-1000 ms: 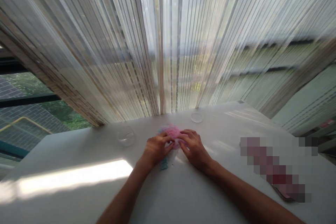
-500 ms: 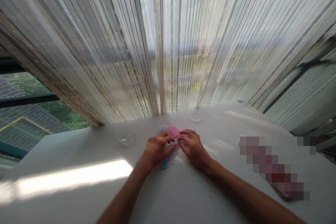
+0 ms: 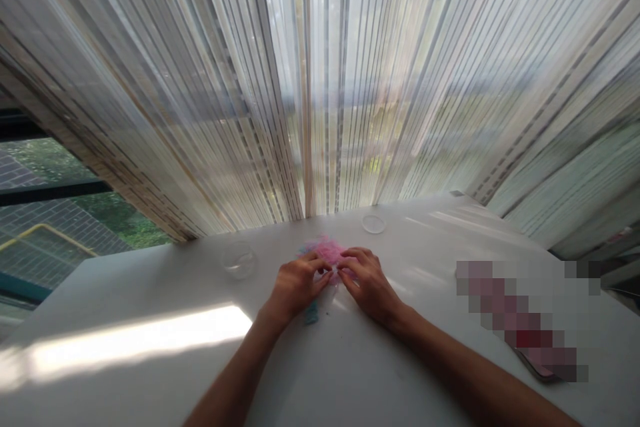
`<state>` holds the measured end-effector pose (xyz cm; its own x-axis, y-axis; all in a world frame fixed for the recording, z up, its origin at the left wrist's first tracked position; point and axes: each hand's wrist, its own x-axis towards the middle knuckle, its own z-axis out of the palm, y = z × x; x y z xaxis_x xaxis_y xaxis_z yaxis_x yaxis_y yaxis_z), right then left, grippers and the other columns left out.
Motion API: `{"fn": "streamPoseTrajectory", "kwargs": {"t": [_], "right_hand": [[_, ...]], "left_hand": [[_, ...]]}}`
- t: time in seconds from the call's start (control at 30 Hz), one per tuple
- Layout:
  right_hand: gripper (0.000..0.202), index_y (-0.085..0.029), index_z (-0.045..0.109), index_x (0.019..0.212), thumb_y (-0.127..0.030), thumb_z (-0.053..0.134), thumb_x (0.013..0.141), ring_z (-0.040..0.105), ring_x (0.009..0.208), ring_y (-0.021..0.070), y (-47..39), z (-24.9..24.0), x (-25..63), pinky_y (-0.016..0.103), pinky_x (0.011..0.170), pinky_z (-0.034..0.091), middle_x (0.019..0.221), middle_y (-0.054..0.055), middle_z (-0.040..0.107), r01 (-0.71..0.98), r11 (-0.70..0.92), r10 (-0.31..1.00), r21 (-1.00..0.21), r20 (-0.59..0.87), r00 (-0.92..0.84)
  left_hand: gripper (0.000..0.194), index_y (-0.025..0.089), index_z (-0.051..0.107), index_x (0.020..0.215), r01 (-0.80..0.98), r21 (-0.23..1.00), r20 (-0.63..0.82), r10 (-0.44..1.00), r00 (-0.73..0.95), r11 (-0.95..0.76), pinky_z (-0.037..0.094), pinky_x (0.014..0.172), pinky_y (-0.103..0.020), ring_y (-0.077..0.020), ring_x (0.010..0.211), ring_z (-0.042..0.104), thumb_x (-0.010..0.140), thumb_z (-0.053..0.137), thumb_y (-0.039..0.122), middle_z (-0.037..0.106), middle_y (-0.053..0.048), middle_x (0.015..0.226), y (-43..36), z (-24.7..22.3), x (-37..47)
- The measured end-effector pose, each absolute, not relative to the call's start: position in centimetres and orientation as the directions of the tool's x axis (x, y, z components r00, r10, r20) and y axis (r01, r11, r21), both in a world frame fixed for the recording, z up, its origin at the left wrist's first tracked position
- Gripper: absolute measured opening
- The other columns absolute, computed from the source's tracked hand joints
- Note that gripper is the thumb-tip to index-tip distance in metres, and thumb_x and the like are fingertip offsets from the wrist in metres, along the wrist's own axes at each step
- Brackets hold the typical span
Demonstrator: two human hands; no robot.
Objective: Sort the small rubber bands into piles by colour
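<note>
"Curling nearly together, do the fingertips of the bare left hand (image 3: 300,280) hold anything?"
"Can't tell. The fluffy pink heap (image 3: 327,251) lies just past them, reaching the bare right hand (image 3: 369,285): fingers slightly parted, hold unclear."
"Around?"
"Clear round dish (image 3: 240,261) at left, smooth white table (image 3: 340,373), sheer striped curtain (image 3: 320,93) behind."

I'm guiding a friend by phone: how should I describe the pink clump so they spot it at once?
Start at the white table below the striped curtain. Toward its far edge, the left hand and right hand are both at a pink clump. Loose, fluffy and vivid pink, it stands out from the clear round container, the clear disc and the small teal piece nearby.
</note>
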<state>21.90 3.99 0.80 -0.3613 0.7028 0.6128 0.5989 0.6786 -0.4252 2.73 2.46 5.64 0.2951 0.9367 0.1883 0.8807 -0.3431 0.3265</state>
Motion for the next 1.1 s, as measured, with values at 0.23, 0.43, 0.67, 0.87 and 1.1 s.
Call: {"fn": "streamPoseTrajectory", "kwargs": {"t": [0.23,0.43,0.67,0.87,1.1], "right_hand": [[0.012,-0.022,0.067,0.095,-0.014,0.063,0.087,0.057,0.111,0.026,3.93,0.84,21.88,0.046,0.095,0.048,0.111,0.009,0.067,0.596,0.679,0.702,-0.428,0.614,-0.36],[0.011,-0.021,0.066,0.095,-0.013,0.064,0.087,0.056,0.11,0.026,3.9,0.92,21.85,0.046,0.095,0.047,0.111,0.01,0.066,0.585,0.677,0.706,-0.446,0.618,-0.346],[0.012,-0.021,0.067,0.1,-0.019,0.065,0.088,0.056,0.111,0.0262,3.75,0.98,21.75,0.046,0.097,0.047,0.111,0.01,0.066,0.581,0.672,0.709,-0.459,0.625,-0.326],[0.011,-0.021,0.067,0.093,-0.013,0.066,0.086,0.056,0.11,0.026,3.85,0.96,21.86,0.046,0.095,0.047,0.11,0.009,0.066,0.58,0.671,0.715,-0.462,0.611,-0.34],[0.014,-0.021,0.067,0.097,-0.021,0.072,0.084,0.056,0.111,0.0271,3.67,1.02,21.75,0.047,0.096,0.046,0.11,0.009,0.067,0.561,0.673,0.715,-0.482,0.62,-0.324]], "left_hand": [[0.014,0.033,0.077,0.096,0.888,0.341,0.186,0.948,0.258,-0.309,0.048,0.07,-0.021,-0.0137,0.084,0.069,0.089,0.065,0.036,0.074,0.004,0.098,2.51,5.81,2.54],[0.014,0.034,0.078,0.096,0.888,0.345,0.179,0.95,0.257,-0.305,0.048,0.07,-0.021,-0.0131,0.084,0.069,0.089,0.065,0.036,0.074,0.004,0.1,2.51,5.78,2.42],[0.014,0.033,0.078,0.096,0.88,0.347,0.198,0.942,0.27,-0.325,0.047,0.068,-0.021,-0.0135,0.082,0.069,0.09,0.065,0.034,0.074,0.004,0.097,2.46,5.77,2.64],[0.014,0.032,0.078,0.095,0.888,0.331,0.215,0.942,0.259,-0.32,0.045,0.066,-0.02,-0.0127,0.081,0.069,0.09,0.066,0.034,0.074,0.004,0.095,2.58,5.6,2.49],[0.014,0.031,0.078,0.094,0.896,0.321,0.215,0.945,0.245,-0.305,0.045,0.066,-0.02,-0.0124,0.08,0.068,0.09,0.065,0.036,0.074,0.003,0.095,2.49,5.99,2.51]]}}
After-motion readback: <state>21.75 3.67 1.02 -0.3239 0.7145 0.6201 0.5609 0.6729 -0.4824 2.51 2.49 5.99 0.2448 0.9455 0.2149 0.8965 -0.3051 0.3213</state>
